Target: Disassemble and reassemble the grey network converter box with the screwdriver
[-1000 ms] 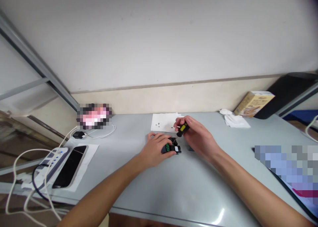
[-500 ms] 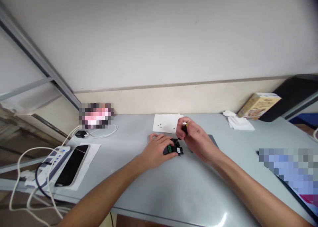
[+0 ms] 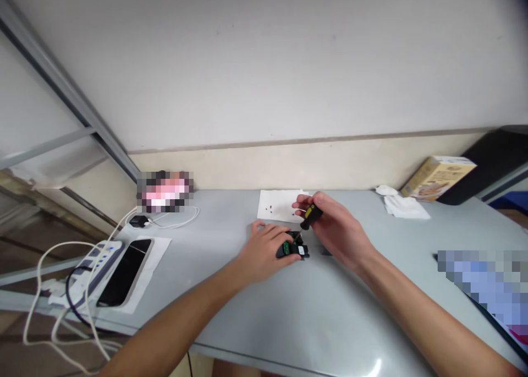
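Note:
A small black device with a green circuit board point(image 3: 286, 248) lies on the grey table, its insides exposed. My left hand point(image 3: 266, 250) wraps over it from the left, fingers at its far side and thumb along its near edge. In my right hand point(image 3: 336, 223) is a screwdriver point(image 3: 310, 216) with a black and yellow handle, held between thumb and fingers. Its shaft slants down to the left, the tip at the device; the exact contact point is too small to make out. A dark grey flat piece point(image 3: 326, 251) shows partly beneath my right hand.
Behind the hands lies white paper point(image 3: 280, 203) with several tiny dark pieces. To the left are a phone point(image 3: 126, 272), a power strip point(image 3: 93, 272) with loose cables and a black adapter point(image 3: 139, 221). Tissues point(image 3: 406, 207) and a yellow box point(image 3: 439, 178) sit back right.
My right hand has turned and its fingers have loosened around the handle, so more of the screwdriver shows. My left hand keeps its hold on the device. The view has shifted slightly.

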The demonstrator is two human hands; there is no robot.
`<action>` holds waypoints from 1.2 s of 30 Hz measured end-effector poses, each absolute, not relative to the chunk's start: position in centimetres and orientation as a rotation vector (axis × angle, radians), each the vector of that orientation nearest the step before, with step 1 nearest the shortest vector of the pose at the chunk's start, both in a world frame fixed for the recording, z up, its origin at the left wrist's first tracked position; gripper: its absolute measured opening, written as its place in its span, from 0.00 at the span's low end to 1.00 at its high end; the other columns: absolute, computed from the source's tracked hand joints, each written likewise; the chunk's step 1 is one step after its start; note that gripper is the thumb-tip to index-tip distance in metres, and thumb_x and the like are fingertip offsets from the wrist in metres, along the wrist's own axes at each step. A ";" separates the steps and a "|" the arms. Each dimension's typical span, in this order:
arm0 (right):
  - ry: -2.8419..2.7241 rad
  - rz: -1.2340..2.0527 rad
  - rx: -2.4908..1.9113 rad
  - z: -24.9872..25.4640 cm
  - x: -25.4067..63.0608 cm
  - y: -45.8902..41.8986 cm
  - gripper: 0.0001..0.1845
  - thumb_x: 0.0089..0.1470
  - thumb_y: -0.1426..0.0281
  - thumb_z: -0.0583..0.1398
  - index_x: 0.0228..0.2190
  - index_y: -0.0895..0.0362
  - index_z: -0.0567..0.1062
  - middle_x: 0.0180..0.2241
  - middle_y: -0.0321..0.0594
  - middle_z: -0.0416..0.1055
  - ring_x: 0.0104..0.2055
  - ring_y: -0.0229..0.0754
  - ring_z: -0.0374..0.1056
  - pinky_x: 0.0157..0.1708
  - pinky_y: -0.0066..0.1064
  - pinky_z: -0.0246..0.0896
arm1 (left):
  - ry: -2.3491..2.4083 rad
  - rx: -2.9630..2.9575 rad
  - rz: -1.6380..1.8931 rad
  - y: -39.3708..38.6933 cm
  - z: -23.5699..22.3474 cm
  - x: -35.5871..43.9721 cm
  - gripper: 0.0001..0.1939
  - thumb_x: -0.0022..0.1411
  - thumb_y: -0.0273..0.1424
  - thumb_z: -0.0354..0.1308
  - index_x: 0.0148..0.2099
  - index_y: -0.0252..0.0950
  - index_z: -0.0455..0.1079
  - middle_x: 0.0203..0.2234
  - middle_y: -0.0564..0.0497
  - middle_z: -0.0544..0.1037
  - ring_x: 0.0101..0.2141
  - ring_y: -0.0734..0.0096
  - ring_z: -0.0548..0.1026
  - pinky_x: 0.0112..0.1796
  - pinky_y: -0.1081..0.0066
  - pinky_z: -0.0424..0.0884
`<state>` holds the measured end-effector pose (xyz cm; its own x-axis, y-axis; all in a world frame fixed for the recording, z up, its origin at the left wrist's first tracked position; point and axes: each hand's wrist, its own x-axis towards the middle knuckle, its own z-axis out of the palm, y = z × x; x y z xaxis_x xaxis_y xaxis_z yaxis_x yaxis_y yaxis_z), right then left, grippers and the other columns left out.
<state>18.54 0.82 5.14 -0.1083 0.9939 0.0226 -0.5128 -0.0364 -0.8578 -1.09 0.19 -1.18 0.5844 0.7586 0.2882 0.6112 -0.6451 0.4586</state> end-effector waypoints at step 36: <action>-0.988 1.486 -0.785 5.5 18.0 1.0 0.22 0.53 0.54 0.72 0.29 0.51 0.67 0.25 0.31 0.64 0.29 0.37 0.61 0.32 0.32 0.59 | 1.136 2.559 0.662 0.1 -0.9 -1.1 0.14 0.69 0.47 0.63 0.47 0.42 0.75 0.56 0.49 0.81 0.53 0.57 0.77 0.61 0.50 0.55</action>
